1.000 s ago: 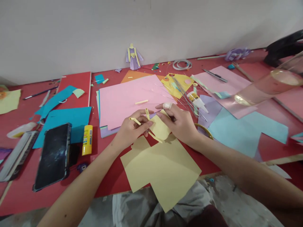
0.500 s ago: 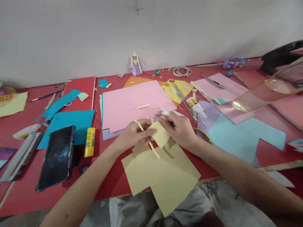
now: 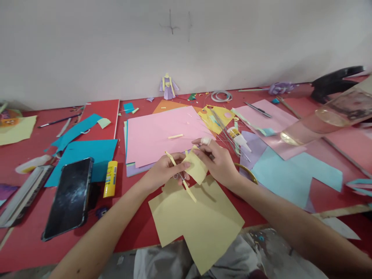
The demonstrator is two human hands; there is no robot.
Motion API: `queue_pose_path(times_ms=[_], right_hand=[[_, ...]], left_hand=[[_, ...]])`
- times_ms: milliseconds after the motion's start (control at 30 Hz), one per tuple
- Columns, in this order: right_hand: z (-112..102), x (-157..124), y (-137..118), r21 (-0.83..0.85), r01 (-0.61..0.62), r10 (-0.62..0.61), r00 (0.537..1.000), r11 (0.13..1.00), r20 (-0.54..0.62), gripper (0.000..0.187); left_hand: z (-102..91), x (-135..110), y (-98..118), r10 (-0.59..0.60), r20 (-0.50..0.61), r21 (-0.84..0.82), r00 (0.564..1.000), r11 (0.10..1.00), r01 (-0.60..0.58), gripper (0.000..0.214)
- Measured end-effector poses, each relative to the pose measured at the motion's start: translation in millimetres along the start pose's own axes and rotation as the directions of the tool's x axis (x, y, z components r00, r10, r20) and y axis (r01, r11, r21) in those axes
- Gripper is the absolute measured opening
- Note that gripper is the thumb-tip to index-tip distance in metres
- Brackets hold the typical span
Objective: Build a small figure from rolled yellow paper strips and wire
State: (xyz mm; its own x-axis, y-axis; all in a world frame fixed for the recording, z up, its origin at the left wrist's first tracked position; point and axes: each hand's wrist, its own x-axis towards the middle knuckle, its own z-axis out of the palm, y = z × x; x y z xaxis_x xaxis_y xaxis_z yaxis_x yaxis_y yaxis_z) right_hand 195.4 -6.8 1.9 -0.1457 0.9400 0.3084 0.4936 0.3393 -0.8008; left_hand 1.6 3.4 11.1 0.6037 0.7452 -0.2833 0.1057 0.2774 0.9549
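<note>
My left hand (image 3: 165,170) is closed, with a narrow pale yellow paper strip (image 3: 190,192) passing through its fingers. A thin metal piece with a small loop shows under those fingers; its kind is unclear. My right hand (image 3: 217,159), with a white wrap on one finger, pinches a small pale yellow paper piece (image 3: 198,169) whose left edge meets my left thumb. Below both hands a larger yellow sheet (image 3: 203,217) with a notched edge lies over the table's front edge and my lap.
Ahead lies a pink paper stack (image 3: 162,128). On the left are a phone (image 3: 68,197) and a glue stick (image 3: 111,179). To the right are a glue bottle (image 3: 238,138), light blue paper (image 3: 290,170) and a clear cup (image 3: 316,120). A paper doll (image 3: 167,87) leans against the wall.
The view has tilted slightly upward, so the table items sit lower in the picture. Both hands keep their holds on the yellow paper with little visible movement.
</note>
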Motion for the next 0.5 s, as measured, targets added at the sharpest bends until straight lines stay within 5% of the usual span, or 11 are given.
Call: queue_pose_path(times_ms=[100, 200, 300, 367, 400, 433, 500], right_hand=[[-3, 0, 3, -0.061, 0.156, -0.161, 0.983, 0.986, -0.084, 0.013], [-10, 5, -7, -0.066, 0.295, -0.302, 0.914, 0.953, -0.269, 0.010], [-14, 6, -36, 0.275, 0.193, -0.109, 0.950, 0.942, -0.294, 0.009], [-11, -11, -57, 0.572, 0.007, -0.016, 1.000, 0.820, 0.011, 0.018], [-8, -28, -64, 0.655, -0.163, -0.023, 0.963, 0.738, 0.267, 0.026], [-2, -51, -68, 0.670, -0.325, -0.055, 0.876, 0.667, 0.479, 0.031], [11, -114, -64, 0.659, -0.454, -0.172, 0.731, 0.600, 0.661, 0.038]], left_hand=[[0.4, 1, 0, 0.007, -0.037, 0.004, 0.999, 1.000, -0.007, 0.033], [-0.4, 3, -1, 0.028, -0.095, -0.010, 0.995, 1.000, -0.029, 0.033], [-2.6, 4, -5, 0.062, -0.098, 0.025, 0.993, 0.998, -0.060, 0.033], [-4.0, 6, -7, 0.074, -0.075, 0.047, 0.994, 0.996, -0.070, 0.031], [-4.2, 6, -7, 0.082, -0.074, 0.057, 0.994, 0.995, -0.078, 0.030], [-4.1, 6, -7, 0.073, -0.088, 0.054, 0.993, 0.996, -0.068, 0.029], [-3.0, 5, -5, 0.035, -0.088, 0.045, 0.995, 0.998, -0.031, 0.027]])
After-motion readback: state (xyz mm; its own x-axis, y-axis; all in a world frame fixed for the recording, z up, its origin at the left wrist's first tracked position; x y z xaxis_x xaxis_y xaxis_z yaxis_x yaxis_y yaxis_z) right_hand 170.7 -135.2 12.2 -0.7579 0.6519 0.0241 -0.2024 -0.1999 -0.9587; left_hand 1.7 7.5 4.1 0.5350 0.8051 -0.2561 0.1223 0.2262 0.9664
